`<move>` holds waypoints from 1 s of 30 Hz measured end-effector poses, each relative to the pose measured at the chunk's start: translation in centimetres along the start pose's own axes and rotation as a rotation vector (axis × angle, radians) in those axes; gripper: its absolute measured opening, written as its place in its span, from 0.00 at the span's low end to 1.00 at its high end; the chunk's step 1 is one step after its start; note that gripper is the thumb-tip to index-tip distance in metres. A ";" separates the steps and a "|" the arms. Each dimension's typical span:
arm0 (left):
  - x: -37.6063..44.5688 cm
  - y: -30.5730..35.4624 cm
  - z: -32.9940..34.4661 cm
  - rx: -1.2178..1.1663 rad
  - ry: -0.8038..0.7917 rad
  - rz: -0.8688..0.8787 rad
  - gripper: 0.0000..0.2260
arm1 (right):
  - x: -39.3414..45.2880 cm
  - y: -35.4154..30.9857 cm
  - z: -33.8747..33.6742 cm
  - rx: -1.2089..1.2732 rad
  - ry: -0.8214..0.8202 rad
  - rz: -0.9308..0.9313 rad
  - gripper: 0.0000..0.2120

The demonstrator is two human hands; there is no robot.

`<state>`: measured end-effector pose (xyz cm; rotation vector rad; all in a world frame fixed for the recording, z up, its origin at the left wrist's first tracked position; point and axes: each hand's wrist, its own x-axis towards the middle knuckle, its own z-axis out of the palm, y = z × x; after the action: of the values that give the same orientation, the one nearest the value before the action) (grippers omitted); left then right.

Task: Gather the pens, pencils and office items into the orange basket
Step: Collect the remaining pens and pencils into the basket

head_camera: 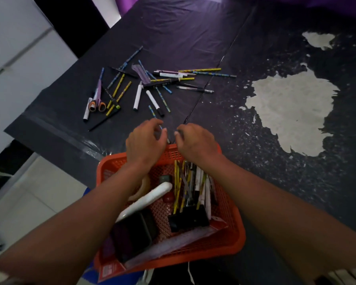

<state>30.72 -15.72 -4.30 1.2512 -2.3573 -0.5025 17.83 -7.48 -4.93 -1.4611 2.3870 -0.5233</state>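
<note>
Both hands, left (145, 140) and right (196, 140), hovered over the orange basket (232, 229) rim, each grip loosely curled, contents indiscernible.

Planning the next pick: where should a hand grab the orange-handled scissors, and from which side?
Take the scissors at the closed blades, mid-length, pinched from above. They lie flat with handles toward the person; pencils crowd the right side, a white marker the left.
</note>
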 end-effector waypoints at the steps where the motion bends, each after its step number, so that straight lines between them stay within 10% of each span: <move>1: 0.9 -1.1 0.0 0.024 -0.029 0.002 0.11 | 0.9 -0.7 0.2 -0.001 -0.025 0.023 0.14; 16: 7.2 -11.8 4.6 0.200 -0.447 -0.029 0.30 | 10.4 -3.8 5.4 -0.098 -0.263 0.250 0.15; 30: 8.2 -8.4 3.4 -0.197 -0.188 -0.249 0.15 | 8.6 -4.5 4.4 0.135 -0.085 0.330 0.10</move>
<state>30.53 -26.67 -9.73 1.4651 -2.2420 -0.9449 19.44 -17.72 -7.33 -0.9864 2.4050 -0.5161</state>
